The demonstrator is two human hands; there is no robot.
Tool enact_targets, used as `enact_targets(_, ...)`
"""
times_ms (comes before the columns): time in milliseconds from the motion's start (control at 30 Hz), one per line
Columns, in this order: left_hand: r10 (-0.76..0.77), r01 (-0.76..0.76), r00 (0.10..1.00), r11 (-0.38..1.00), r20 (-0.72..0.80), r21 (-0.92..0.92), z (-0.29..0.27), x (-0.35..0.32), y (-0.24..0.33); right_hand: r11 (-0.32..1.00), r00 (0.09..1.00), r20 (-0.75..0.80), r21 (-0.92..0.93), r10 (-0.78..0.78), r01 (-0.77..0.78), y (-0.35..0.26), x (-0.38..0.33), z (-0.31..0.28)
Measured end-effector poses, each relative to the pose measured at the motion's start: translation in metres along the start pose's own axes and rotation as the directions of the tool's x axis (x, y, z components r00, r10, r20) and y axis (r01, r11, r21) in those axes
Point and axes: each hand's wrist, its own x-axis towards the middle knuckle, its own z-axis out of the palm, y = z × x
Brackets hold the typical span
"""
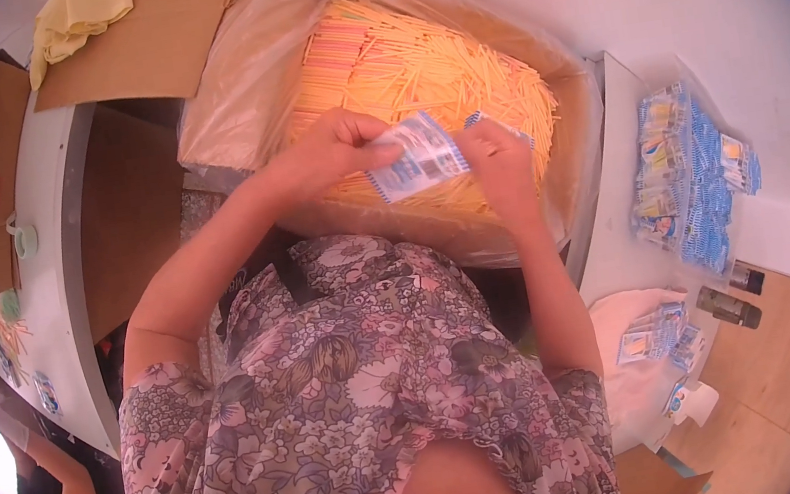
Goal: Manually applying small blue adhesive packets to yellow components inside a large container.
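A small blue-and-white printed packet (pixel 418 156) is held between my two hands, over a box of thin sticks. The thumb and fingers of my left hand (pixel 339 154) pinch its left side. My right hand (pixel 502 169) is closed at its right edge. Another blue-edged packet (pixel 476 119) shows partly behind the right fingers; how it is held is hidden. Below lie many thin orange, yellow and pink sticks (pixel 410 63), filling a cardboard box (pixel 576 136) lined with transparent plastic.
On the right, a white table (pixel 621 235) bears a plastic bag of filled packets (pixel 678 177), with more packets (pixel 655 337) on a pink cloth. A yellow cloth (pixel 76 24) lies on cardboard (pixel 135 51) at upper left. At far left, another person's arm (pixel 52 467) reaches toward a white table (pixel 68 293).
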Motion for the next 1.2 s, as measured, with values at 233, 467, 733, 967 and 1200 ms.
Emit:
enact_targets(233,0.102,-0.103,0.995,0.993,0.022,0.057,0.034,0.027,0.005,0.712,0.971,-0.006,0.682,0.238,-0.171,-0.009,-0.014,-0.045)
enact_targets(467,0.084,-0.084,0.996,0.996,-0.007,0.004,0.049,0.044,0.005,0.704,0.945,-0.046,0.679,0.325,-0.209,0.002,-0.03,-0.059)
enact_targets(733,0.005,-0.026,0.98,0.994,0.201,0.102,0.065,0.05,-0.001,0.656,0.908,-0.153,0.739,0.391,-0.157,0.012,-0.024,-0.068)
enact_targets(967,0.076,-0.072,0.995,0.995,-0.057,0.074,0.055,0.052,0.001,0.678,0.945,-0.113,0.722,0.308,-0.134,0.012,-0.036,-0.078)
enact_targets(1200,0.085,-0.085,0.996,0.996,0.01,0.026,0.056,0.049,0.0,0.727,0.956,-0.002,0.65,0.293,-0.221,-0.026,-0.035,-0.078)
